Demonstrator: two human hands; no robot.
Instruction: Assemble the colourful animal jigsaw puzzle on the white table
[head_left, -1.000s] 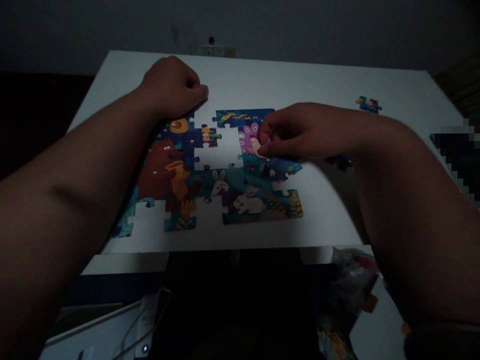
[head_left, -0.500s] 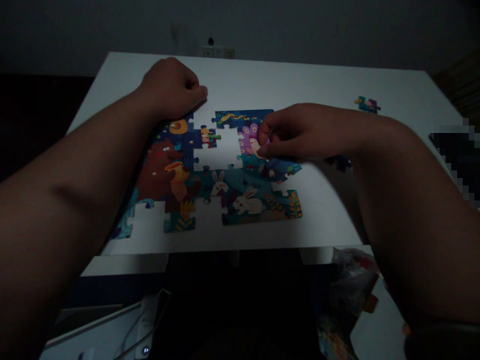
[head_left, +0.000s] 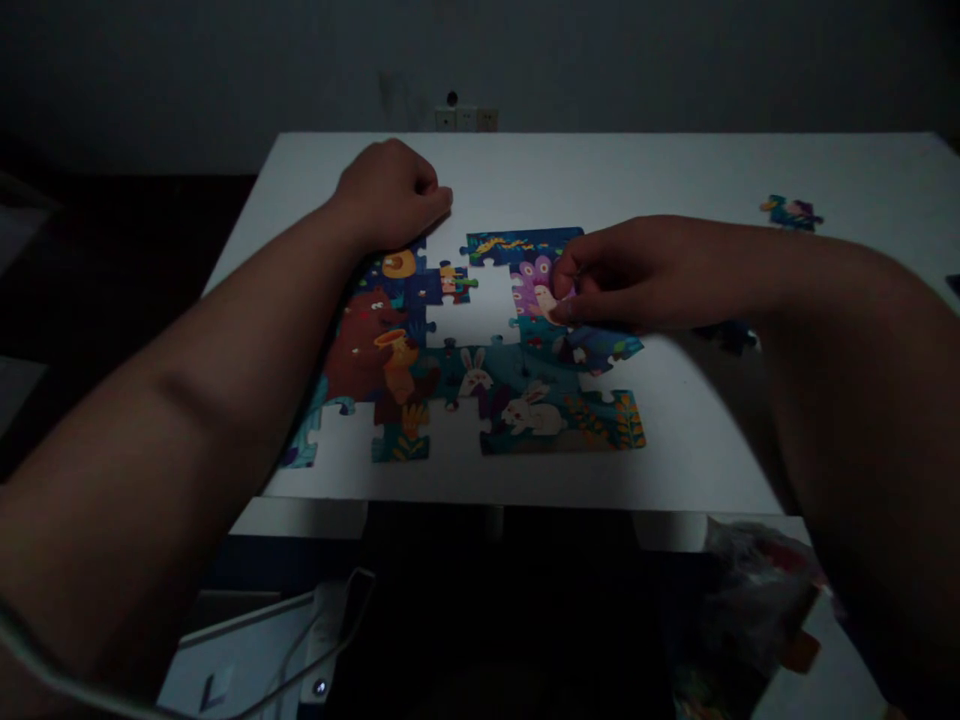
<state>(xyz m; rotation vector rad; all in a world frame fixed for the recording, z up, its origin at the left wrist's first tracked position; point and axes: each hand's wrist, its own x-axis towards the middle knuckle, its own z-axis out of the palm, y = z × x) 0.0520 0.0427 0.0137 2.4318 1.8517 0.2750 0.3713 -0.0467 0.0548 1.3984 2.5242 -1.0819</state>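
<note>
A partly joined jigsaw puzzle (head_left: pixel 540 362) with a bear, rabbits and a purple peacock lies on the white table, with gaps in its middle and along its near edge. My right hand (head_left: pixel 637 275) bends over its right side, thumb and fingers pinched on the peacock puzzle piece (head_left: pixel 531 290), partly covering it. By the upper left corner of the puzzle, my left hand (head_left: pixel 394 200) rests as a loose fist, and nothing shows in it. Its forearm hides the puzzle's left edge.
A loose puzzle piece (head_left: pixel 793 212) lies at the back right of the table (head_left: pixel 690 440). Darker pieces (head_left: pixel 727 337) sit partly under my right forearm. Below the front edge are a white device with a cable (head_left: pixel 322 640) and a clear plastic bag (head_left: pixel 757 590).
The view has swung left, so the whole scene sits farther right. Both hands keep about the same places on the puzzle, the right still pinching the peacock piece.
</note>
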